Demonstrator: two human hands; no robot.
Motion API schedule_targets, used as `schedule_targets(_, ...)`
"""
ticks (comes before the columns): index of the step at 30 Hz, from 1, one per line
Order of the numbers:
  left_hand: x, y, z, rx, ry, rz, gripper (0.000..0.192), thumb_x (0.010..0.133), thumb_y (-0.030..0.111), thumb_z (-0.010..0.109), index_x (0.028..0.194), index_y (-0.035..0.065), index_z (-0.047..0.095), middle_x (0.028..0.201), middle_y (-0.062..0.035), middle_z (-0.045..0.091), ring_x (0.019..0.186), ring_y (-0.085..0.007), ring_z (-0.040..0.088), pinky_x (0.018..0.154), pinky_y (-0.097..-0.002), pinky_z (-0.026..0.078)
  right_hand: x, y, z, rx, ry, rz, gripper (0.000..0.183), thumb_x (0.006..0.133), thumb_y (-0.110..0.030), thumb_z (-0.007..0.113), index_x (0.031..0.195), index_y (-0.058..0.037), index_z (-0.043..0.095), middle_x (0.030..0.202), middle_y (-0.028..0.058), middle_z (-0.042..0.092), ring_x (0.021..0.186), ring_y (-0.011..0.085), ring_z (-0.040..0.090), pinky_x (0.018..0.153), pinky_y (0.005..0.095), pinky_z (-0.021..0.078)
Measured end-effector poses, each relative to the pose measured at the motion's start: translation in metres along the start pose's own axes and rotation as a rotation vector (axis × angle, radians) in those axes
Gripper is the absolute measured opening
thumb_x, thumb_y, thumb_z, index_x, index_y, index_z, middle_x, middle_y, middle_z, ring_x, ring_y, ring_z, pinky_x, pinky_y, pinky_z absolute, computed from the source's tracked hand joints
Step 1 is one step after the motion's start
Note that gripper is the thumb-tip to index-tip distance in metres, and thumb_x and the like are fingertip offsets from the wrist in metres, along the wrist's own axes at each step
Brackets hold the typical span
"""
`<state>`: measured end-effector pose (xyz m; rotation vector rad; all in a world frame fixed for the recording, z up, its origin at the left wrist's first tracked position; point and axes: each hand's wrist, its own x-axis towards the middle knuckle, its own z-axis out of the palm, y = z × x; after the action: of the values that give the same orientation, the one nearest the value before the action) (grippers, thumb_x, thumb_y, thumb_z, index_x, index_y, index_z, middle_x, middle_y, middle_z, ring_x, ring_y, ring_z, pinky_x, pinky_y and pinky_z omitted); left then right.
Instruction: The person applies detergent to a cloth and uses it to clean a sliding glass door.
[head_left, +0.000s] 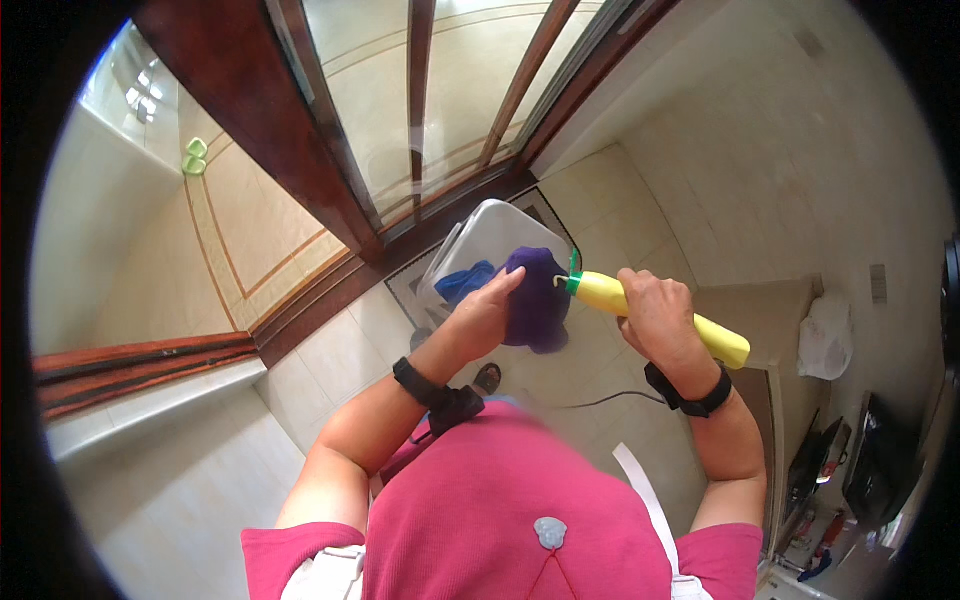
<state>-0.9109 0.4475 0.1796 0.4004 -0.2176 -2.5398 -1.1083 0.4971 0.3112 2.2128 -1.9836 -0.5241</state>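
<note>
My left hand (484, 319) grips a dark purple cloth (536, 296), its thumb on top. The cloth hangs over the near right side of a pale plastic bin (501, 229). Inside that bin lies a blue cloth (465, 281). Wrapped in my right hand (661, 315) is a yellow bottle (721, 339) with a green cap, tilted so its top points left. The green lid is flipped up. From the spout a pale, cream-like strand comes out close to the purple cloth; whether it touches the cloth I cannot tell.
A patterned mat (401, 281) lies under the bin, by a wooden-framed glass door (457, 97). Light green slippers (195, 156) sit on the floor beyond the doorway. At the right, a white plastic bag (825, 337) hangs near a counter. A thin cable (615, 396) runs to my right wrist.
</note>
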Motion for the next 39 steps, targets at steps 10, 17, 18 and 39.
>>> schedule_targets(10, 0.012, 0.017, 0.025, -0.177, -0.087, -0.035, 0.040, 0.100, 0.035, 0.041, 0.128, 0.0072, 0.048, 0.121, -0.0065, 0.058, 0.113, -0.0226, 0.054, 0.101, -0.0396, 0.039, -0.010, -0.027, -0.005, 0.047, -0.050, 0.179, 0.028, 0.065, -0.013, 0.074, 0.086, -0.0080, 0.056, 0.079, 0.0111, 0.063, 0.068, 0.0303, 0.066, 0.060, 0.0376, 0.0531)
schedule_targets(17, 0.021, 0.007, 0.011, -0.153, 0.011, -0.039, 0.034, 0.099, 0.036, 0.045, 0.117, 0.0095, 0.054, 0.110, -0.0039, 0.061, 0.103, -0.0192, 0.056, 0.095, -0.0362, 0.042, -0.009, -0.036, -0.025, -0.044, 0.002, 0.158, 0.021, 0.070, -0.012, 0.070, 0.085, -0.0115, 0.056, 0.077, 0.0074, 0.063, 0.067, 0.0242, 0.068, 0.056, 0.0333, 0.0530)
schedule_targets(18, 0.020, 0.005, 0.011, -0.155, -0.016, -0.070, 0.034, 0.098, 0.036, 0.046, 0.117, 0.0098, 0.054, 0.110, -0.0039, 0.061, 0.103, -0.0190, 0.057, 0.095, -0.0356, 0.042, -0.008, -0.039, -0.030, -0.046, 0.002, 0.160, 0.021, 0.070, -0.012, 0.070, 0.085, -0.0115, 0.056, 0.077, 0.0074, 0.063, 0.067, 0.0242, 0.068, 0.056, 0.0333, 0.0530)
schedule_targets(39, -0.015, 0.019, 0.013, -0.162, -0.159, -0.013, 0.041, 0.102, 0.035, 0.033, 0.131, 0.0072, 0.044, 0.125, -0.0072, 0.054, 0.119, -0.0237, 0.048, 0.107, -0.0385, 0.031, -0.016, -0.065, -0.042, -0.011, 0.042, 0.201, 0.022, 0.070, -0.012, 0.070, 0.086, -0.0101, 0.055, 0.080, 0.0091, 0.064, 0.071, 0.0272, 0.068, 0.060, 0.0356, 0.0534)
